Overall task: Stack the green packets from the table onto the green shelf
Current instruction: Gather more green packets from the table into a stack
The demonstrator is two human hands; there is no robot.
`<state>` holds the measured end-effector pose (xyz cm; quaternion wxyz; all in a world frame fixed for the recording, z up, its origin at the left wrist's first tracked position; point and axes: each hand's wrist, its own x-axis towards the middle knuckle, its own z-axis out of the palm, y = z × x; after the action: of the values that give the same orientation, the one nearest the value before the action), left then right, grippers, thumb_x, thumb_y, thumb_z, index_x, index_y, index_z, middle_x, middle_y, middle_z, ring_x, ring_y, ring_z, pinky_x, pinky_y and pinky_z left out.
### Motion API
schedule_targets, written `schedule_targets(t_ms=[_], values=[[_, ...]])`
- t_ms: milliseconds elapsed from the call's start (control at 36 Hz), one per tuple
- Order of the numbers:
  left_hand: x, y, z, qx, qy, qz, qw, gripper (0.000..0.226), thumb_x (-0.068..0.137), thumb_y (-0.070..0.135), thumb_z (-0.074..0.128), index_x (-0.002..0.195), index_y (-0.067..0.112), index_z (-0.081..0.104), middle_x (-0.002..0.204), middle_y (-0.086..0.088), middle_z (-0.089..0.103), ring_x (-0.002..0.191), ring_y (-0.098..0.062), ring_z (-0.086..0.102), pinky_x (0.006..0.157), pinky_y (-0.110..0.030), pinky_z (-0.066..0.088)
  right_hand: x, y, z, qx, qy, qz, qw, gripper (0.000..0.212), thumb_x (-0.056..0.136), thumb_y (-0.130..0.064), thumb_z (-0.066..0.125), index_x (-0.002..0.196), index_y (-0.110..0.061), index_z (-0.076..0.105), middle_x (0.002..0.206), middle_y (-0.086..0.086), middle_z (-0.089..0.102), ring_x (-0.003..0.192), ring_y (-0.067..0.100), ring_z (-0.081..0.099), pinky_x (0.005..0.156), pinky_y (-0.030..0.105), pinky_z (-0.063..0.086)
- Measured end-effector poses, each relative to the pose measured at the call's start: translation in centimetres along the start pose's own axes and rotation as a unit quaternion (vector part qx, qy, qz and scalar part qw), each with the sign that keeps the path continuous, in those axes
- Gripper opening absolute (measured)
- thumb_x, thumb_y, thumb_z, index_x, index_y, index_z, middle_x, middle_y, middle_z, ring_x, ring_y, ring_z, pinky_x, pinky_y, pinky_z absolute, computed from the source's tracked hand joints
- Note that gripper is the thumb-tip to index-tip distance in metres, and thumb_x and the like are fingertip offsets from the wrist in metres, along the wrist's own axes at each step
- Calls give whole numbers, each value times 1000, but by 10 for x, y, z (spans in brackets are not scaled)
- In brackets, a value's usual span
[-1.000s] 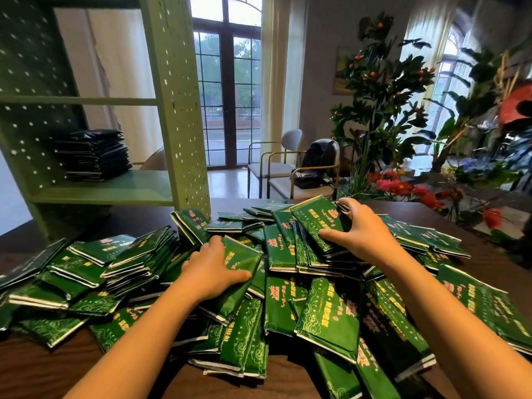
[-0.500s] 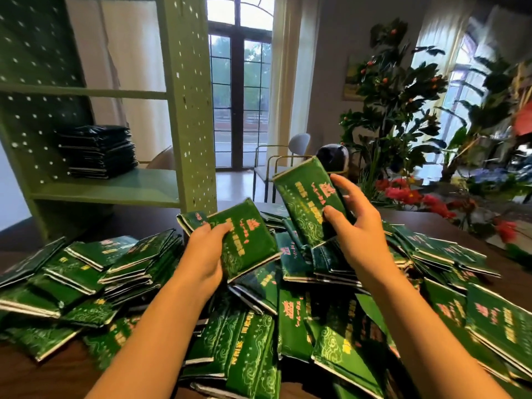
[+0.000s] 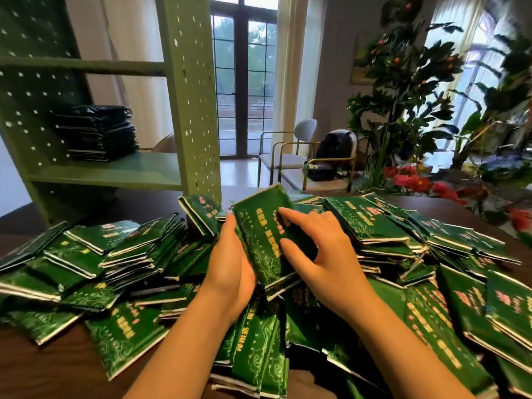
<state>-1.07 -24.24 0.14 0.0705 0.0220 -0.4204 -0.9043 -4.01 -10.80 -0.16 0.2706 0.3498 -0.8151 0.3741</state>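
Shelf [image 3: 129, 171] stands on table [image 3: 43, 370]. On shelf board: packet stack [image 3: 95, 133]. Loose packets [image 3: 123, 332] heaped on table before and right of shelf. Chairs [image 3: 288, 152] behind shelf, to right; plants [image 3: 403, 82] farther right.

We can read no text here with any certainty. The green packet [image 3: 266, 243] raised above the heap carries columns of yellow and pink print down its face, but the characters are too blurred to make out. The same kind of print stands on the other packets [image 3: 123, 332] spread over the table [image 3: 51, 367], and it is equally unreadable. The dark stack [image 3: 95, 133] on the green shelf [image 3: 129, 171] shows us only edges. A pale mark on the dark bag [image 3: 334, 151] beyond is too small to read.
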Motion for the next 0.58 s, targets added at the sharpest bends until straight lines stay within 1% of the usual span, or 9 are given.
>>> schedule_targets(t_ms=[28,83,167,250,306,361,417,500,583], values=[[-1,-2,0,3,0,6,1000,50,104,38,27,114,7,64,104,-11,74,89,-16,73,63,-26,59,-2,0,0,-23,-5,-9,1000,48,87,-41,48,129,-19,58,91,-3,59,87,12,43,81,28,36],[-3,-6,-3,29,16,27,999,36,102,27,41,125,6,57,108,-12,73,93,-19,72,66,-27,59,-5,-1,1,-68,-12,-25,997,48,89,-43,46,129,-20,58,88,-5,54,86,13,40,78,34,38],[-3,-10,-6,94,47,59,993,27,98,9,49,124,8,57,105,-9,74,91,-17,72,66,-26,58,-8,-3,-1,-121,6,-44,992,44,91,-47,43,125,-26,61,91,-4,52,89,15,40,76,35,34],[-5,-10,-6,118,57,61,989,26,98,7,50,123,9,57,106,-11,73,88,-20,72,65,-29,58,-6,0,-7,-148,64,-38,986,42,93,-43,40,119,-23,65,101,-1,57,98,16,43,79,32,29],[-6,-10,-7,120,68,46,989,21,98,9,50,118,12,57,106,-12,72,85,-20,72,66,-34,60,-3,5,-14,-166,113,-7,980,41,92,-40,39,114,-20,68,103,1,59,102,19,45,82,32,28],[-5,-11,-10,127,71,38,989,16,98,10,51,111,14,58,101,-10,73,78,-16,72,65,-33,60,-1,11,-22,-186,162,37,968,41,91,-38,38,108,-18,70,104,4,60,103,24,47,82,34,28],[-7,-9,-9,130,73,32,988,14,98,10,51,109,15,58,97,-8,72,78,-17,71,68,-34,59,0,15,-30,-196,193,93,957,44,91,-39,33,105,-19,70,107,5,61,106,28,48,85,38,30],[-7,-9,-9,130,77,23,988,13,97,11,52,108,15,58,97,-9,72,84,-22,69,78,-40,56,0,20,-41,-200,180,186,945,53,90,-44,24,112,-20,66,120,5,58,113,29,47,94,43,32],[-7,-9,-9,138,79,17,987,13,97,12,53,108,17,57,101,-11,72,92,-26,68,87,-45,54,1,31,-50,-221,116,256,934,43,98,-41,31,130,-21,53,135,5,50,120,29,47,100,44,32]])
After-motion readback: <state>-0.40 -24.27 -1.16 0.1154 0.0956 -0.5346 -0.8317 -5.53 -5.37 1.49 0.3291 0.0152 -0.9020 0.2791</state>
